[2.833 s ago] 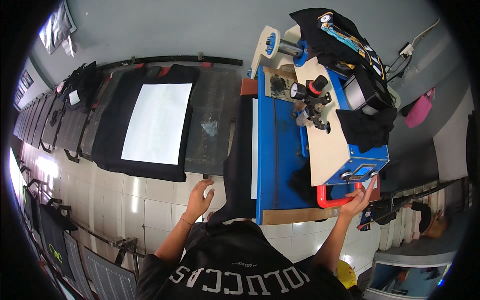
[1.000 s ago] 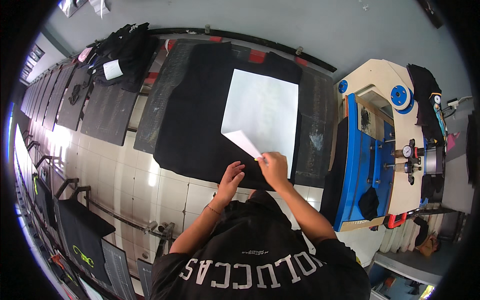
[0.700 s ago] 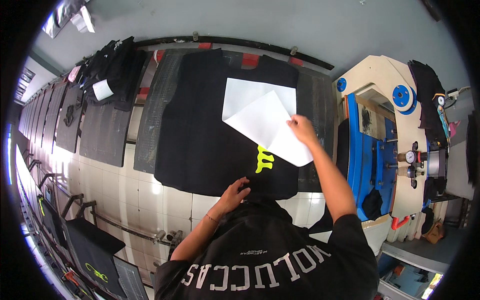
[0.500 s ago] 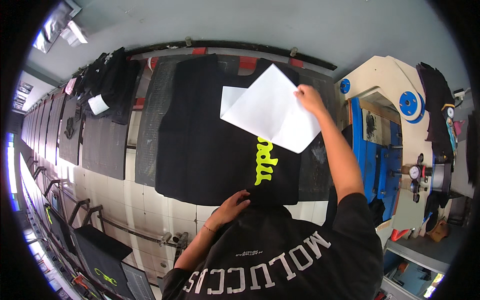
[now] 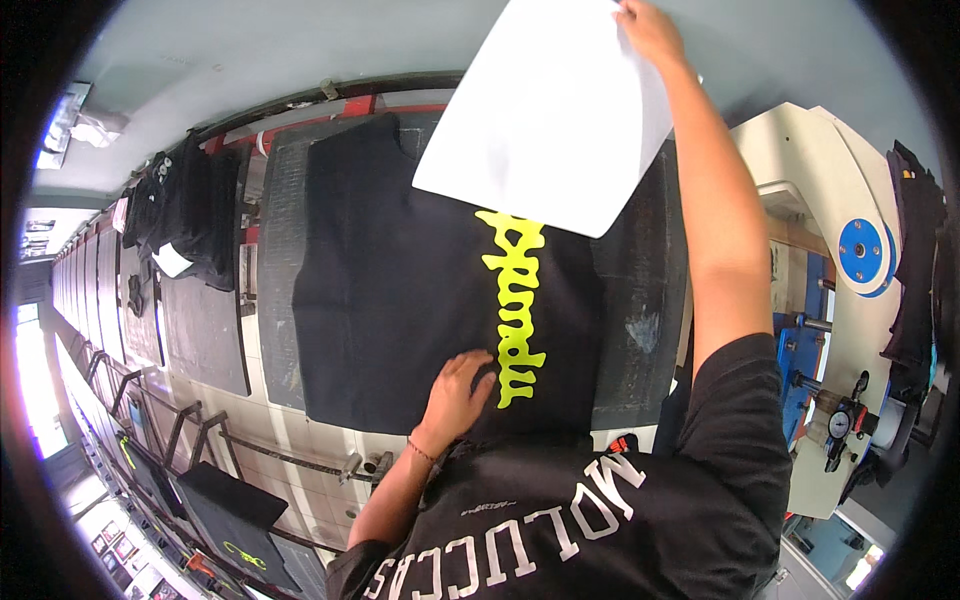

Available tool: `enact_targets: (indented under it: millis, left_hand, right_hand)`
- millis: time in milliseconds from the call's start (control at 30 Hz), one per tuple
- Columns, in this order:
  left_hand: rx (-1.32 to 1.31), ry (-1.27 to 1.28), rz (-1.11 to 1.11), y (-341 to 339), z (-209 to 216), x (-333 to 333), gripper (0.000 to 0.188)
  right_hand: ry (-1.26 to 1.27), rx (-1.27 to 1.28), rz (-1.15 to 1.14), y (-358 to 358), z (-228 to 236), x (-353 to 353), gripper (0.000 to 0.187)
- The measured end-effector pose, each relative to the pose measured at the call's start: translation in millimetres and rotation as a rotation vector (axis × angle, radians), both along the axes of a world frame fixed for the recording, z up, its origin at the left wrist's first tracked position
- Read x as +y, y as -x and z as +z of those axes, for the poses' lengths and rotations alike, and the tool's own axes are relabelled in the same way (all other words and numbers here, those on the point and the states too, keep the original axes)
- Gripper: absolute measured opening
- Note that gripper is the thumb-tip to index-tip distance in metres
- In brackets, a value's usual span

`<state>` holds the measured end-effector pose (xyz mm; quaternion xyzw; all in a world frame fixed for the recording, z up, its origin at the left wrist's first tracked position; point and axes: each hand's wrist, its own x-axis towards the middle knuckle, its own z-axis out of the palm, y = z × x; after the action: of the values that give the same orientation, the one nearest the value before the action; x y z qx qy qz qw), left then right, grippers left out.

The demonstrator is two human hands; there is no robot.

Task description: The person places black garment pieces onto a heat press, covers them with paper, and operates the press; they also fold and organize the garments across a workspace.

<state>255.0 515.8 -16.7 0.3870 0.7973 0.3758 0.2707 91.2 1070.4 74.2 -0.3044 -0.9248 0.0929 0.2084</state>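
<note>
High above the far right part of the board, my right hand (image 5: 655, 35) pinches the top right corner of a large white paper sheet (image 5: 545, 110). The sheet hangs tilted and covers the far end of the bright yellow lettering (image 5: 517, 320). That lettering runs down a black garment piece (image 5: 400, 290), which lies flat on a dark grey board (image 5: 280, 250). Close to the near end of the print, my left hand (image 5: 460, 395) is over the black cloth with nothing in it. Its fingers are loosely bent, thumb apart.
A beige and blue machine (image 5: 815, 190) with a pressure gauge (image 5: 837, 428) stands at the right. To the left, black garments (image 5: 190, 225) are piled on another board (image 5: 205, 320), in a long row of boards. A metal rail (image 5: 290, 460) runs at the near left.
My right hand has raised the paper sheet up and away, and it now looks unfolded. More yellow lettering shows. My left hand has moved forward onto the cloth from its near edge.
</note>
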Motion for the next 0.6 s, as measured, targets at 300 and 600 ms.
enact_targets:
  millis: [300,600]
  left_hand:
    - [0.391,0.088,-0.072,23.3,-15.1,55.9,0.049]
    - [0.673,0.087,-0.212,63.8,-52.7,93.7,0.066]
  right_hand:
    - [-0.220,0.392,0.109,-65.4,198.3,-75.7,0.026]
    - [-0.427,0.568,0.158,-279.2,239.4,-204.5,0.022]
